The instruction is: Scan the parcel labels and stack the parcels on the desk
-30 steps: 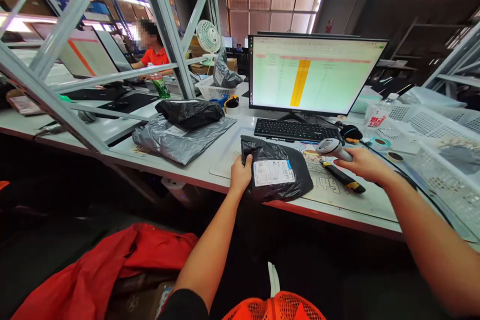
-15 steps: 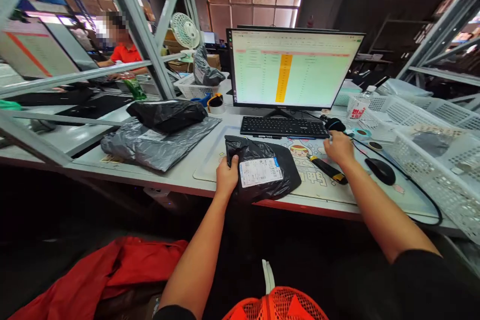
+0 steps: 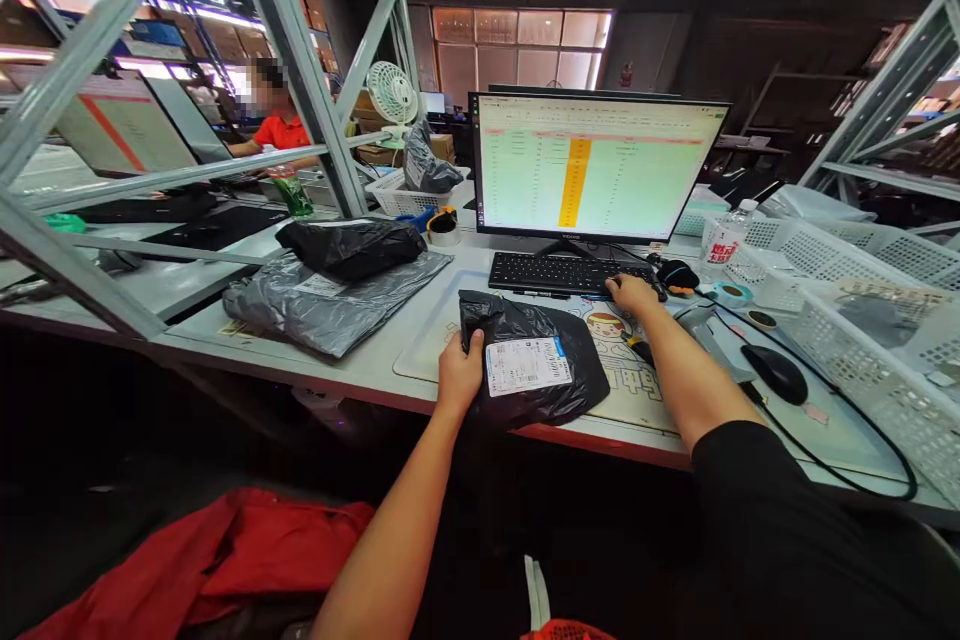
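My left hand (image 3: pixel 459 372) grips the left edge of a black plastic parcel (image 3: pixel 532 360) with a white shipping label, lying on the desk mat near the front edge of the table. My right hand (image 3: pixel 631 295) reaches forward and rests on the right end of the black keyboard (image 3: pixel 562 274), fingers bent down onto the keys, holding nothing. Behind the keyboard a monitor (image 3: pixel 592 165) shows a spreadsheet with an orange column. A grey handheld scanner (image 3: pixel 701 322) lies on the mat just right of my forearm.
A grey parcel (image 3: pixel 322 305) with a black one (image 3: pixel 349 245) on top lies to the left. A black mouse (image 3: pixel 776 372), cable and white mesh baskets (image 3: pixel 870 330) sit to the right. Metal rack struts (image 3: pixel 300 60) cross the left. A person in an orange shirt (image 3: pixel 279 130) sits beyond. Red cloth (image 3: pixel 210 560) lies below.
My right hand put the scanner down on the mat and moved forward to the keyboard. My left hand has kept hold of the black parcel.
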A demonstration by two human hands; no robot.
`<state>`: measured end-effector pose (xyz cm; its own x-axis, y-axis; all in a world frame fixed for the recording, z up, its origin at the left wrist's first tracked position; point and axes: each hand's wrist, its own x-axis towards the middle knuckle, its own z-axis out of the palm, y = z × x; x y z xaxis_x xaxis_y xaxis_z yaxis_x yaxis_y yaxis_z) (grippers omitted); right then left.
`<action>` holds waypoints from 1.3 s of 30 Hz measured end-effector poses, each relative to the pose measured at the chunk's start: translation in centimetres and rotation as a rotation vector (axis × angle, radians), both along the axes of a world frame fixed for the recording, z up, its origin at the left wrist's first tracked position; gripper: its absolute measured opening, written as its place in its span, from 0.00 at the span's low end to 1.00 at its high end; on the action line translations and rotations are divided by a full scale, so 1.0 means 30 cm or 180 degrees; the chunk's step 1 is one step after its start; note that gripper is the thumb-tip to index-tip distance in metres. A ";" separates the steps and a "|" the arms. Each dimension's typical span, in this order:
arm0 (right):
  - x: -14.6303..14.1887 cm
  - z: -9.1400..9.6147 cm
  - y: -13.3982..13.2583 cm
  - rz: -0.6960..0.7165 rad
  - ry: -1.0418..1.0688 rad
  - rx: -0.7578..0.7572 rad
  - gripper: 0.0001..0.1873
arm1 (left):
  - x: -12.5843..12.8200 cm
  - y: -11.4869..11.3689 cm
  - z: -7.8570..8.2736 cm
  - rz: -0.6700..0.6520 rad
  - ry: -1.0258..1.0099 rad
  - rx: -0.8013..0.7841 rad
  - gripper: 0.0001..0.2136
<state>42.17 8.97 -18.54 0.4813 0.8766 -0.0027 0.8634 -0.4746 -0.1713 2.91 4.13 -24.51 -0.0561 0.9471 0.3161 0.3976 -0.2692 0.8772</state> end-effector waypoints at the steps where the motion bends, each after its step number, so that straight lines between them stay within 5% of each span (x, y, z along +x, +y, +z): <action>1: -0.003 0.009 0.013 0.0057 0.0012 -0.0048 0.31 | 0.000 0.000 0.000 -0.0009 -0.0010 -0.0004 0.18; 5: -0.031 0.055 0.005 0.0302 -0.0040 -0.0160 0.32 | -0.003 -0.001 -0.003 -0.0007 -0.0045 0.0015 0.17; 8: -0.067 0.061 -0.122 0.0562 -0.0167 -0.0176 0.32 | -0.001 -0.003 -0.010 0.0031 -0.0088 0.0057 0.15; 12: -0.092 -0.040 -0.421 0.0602 -0.0426 -0.0227 0.33 | -0.001 -0.015 -0.002 0.0171 -0.0202 0.0107 0.14; 16: -0.062 -0.181 -0.628 0.0601 -0.0648 0.0360 0.29 | -0.033 -0.052 0.092 0.0533 -0.0118 0.0851 0.18; 19: -0.036 -0.200 -0.657 0.0556 -0.0534 0.0740 0.28 | -0.065 -0.102 0.204 -0.0221 0.0505 0.1803 0.17; 22: -0.038 -0.105 -0.639 0.0472 -0.0220 0.1243 0.28 | -0.075 -0.164 0.252 -0.1591 0.1463 0.2124 0.21; 26: -0.135 0.126 -0.616 0.0658 0.0251 0.1948 0.29 | -0.064 -0.230 0.136 -0.2652 0.2132 0.2094 0.27; 29: -0.286 0.245 -0.577 0.1612 0.0557 0.1596 0.28 | -0.056 -0.253 0.010 -0.2597 0.1973 0.1990 0.26; 32: -0.451 0.244 -0.500 0.2355 0.0627 0.1022 0.23 | -0.045 -0.268 -0.062 -0.2319 0.1535 0.1996 0.23; 35: -0.552 0.188 -0.416 0.2476 0.0622 0.0724 0.20 | -0.037 -0.285 -0.087 -0.2195 0.1297 0.1989 0.24; 39: -0.489 0.200 -0.361 0.2257 0.0540 0.0491 0.18 | -0.041 -0.299 -0.097 -0.2094 0.1031 0.1904 0.25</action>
<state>27.48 -1.87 -12.56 -0.1961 0.9730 0.1215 0.9092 0.2269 -0.3492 1.67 -4.85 -27.42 0.6073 0.4329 0.6662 0.2058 -0.8956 0.3944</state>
